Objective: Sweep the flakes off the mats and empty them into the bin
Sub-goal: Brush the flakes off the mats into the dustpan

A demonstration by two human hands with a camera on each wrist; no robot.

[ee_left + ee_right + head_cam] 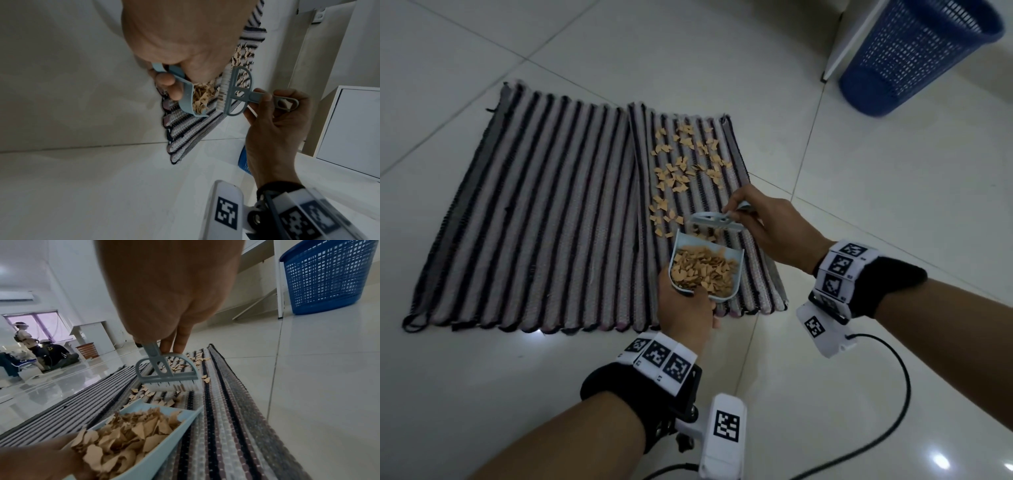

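Two striped mats lie side by side on the tiled floor, the left mat (pixel 534 212) bare and the right mat (pixel 722 154) strewn with tan flakes (pixel 681 161). My left hand (pixel 685 308) grips the handle of a light blue dustpan (pixel 703 269) heaped with flakes (pixel 131 431), its mouth resting on the right mat. My right hand (pixel 767 226) holds a small light blue brush (pixel 714 221) by its handle. The brush (pixel 167 378) has its white bristles on the mat just beyond the pan's mouth, with loose flakes between them.
A blue mesh bin (pixel 914 51) stands on the floor at the far right, beside a white frame leg (pixel 849 44). A white cabinet (pixel 349 129) stands nearby. People (pixel 41 352) and a brown basket (pixel 87 350) are far across the room. Cables trail from my wrist cameras.
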